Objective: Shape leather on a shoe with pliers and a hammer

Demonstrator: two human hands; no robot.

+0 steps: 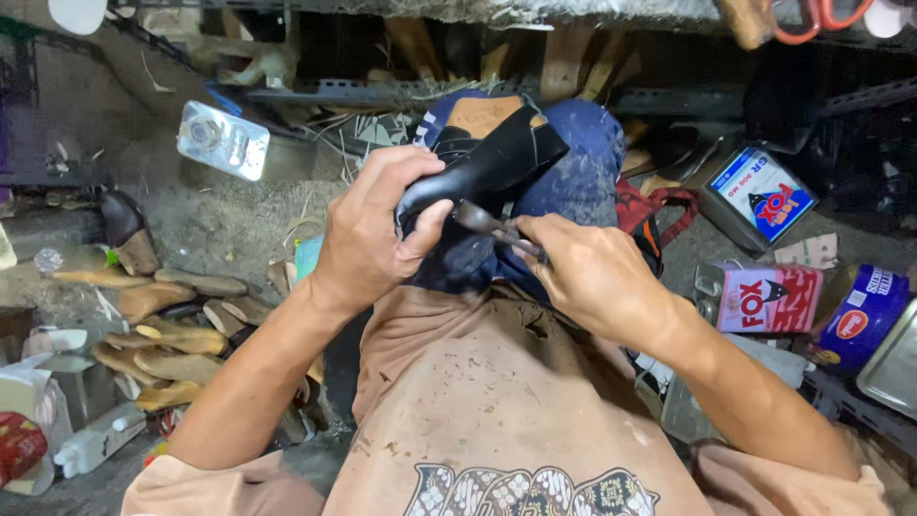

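Left hand (368, 229) clamped around a glossy black leather shoe (482, 167) on the knee, right hand (583, 272) pinching a slim metal tool (487, 225) against it, pale curved wooden soles (167, 334) piled left, dented glue tins (764, 296) right

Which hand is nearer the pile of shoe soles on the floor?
Left. The left hand grips the black shoe, on the same side as the soles; the right hand, holding a metal tool, is farther away.

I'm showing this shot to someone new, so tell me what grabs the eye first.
At centre, the left hand grips a glossy black shoe over the lap, while the right hand works a thin metal tool against it. Tan shoe soles lie heaped at the left, and glue cans crowd the right.
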